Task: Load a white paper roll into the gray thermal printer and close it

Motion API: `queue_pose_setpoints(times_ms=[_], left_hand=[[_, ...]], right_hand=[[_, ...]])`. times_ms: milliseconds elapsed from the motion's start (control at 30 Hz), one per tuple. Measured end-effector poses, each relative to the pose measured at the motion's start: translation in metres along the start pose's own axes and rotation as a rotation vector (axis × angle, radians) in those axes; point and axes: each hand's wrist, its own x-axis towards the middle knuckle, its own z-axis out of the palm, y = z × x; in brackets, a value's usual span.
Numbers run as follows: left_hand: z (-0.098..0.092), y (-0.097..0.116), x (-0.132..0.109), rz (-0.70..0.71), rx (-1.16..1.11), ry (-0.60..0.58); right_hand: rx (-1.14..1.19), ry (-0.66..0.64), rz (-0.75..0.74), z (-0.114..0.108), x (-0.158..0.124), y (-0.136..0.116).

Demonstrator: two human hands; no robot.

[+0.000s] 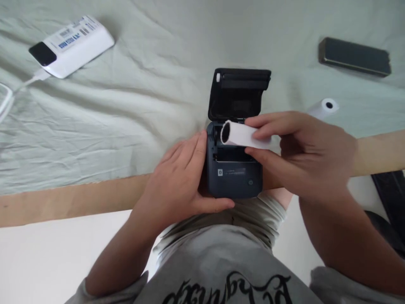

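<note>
A small dark blue thermal printer (234, 184) sits near the front edge of the surface, its black lid (237, 96) raised. My left hand (180, 181) cups the printer's near left corner, fingers straight along the side and thumb across the front. Between the thumb and fingers of my right hand (310, 152) is a white paper roll (242, 135), its dark hollow core turned left. The roll is over the open paper bay, slightly tilted, and covers part of it. Whether it touches the bay I cannot tell.
A second white paper roll (322, 107) lies behind my right hand, partly hidden. Farther right is a dark oblong case (354, 57). A white power bank (76, 46) with a white cable (30, 80) lies far left. Wrinkled pale green cloth (142, 84) covers the surface up to a wooden edge (76, 200).
</note>
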Motion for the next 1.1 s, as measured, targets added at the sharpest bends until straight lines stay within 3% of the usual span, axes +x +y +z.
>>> queue_pose_setpoints(times_ms=[133, 233, 433, 633, 767, 833, 933, 1000, 1100], left_hand=[[0.002, 0.0, -0.001, 0.035, -0.002, 0.031], [0.003, 0.0, -0.001, 0.043, -0.01, 0.041], [0.003, 0.002, -0.001, 0.031, 0.024, 0.027], [0.001, 0.003, 0.0, 0.06, -0.08, 0.094], [-0.003, 0.004, 0.001, 0.116, -0.086, 0.043], [-0.003, 0.004, 0.002, 0.126, -0.088, 0.056], [-0.003, 0.006, 0.002, 0.136, -0.084, 0.081], [-0.002, 0.007, 0.001, 0.132, -0.086, 0.075], [-0.002, 0.008, 0.001, 0.126, -0.098, 0.073]], right_hand=[[-0.232, -0.058, -0.194, -0.001, 0.012, 0.005], [-0.297, -0.07, -0.186, -0.004, 0.016, 0.008], [-0.152, -0.186, -0.064, -0.007, 0.015, 0.003], [-0.059, -0.149, -0.243, -0.004, -0.011, 0.001], [-0.024, -0.19, -0.298, -0.008, -0.018, 0.005], [-0.029, -0.066, -0.248, -0.009, -0.013, 0.01], [-0.082, 0.089, -0.058, -0.004, 0.002, 0.022], [-0.071, 0.032, 0.033, 0.001, 0.011, 0.03], [0.042, -0.019, 0.017, 0.007, 0.013, 0.035]])
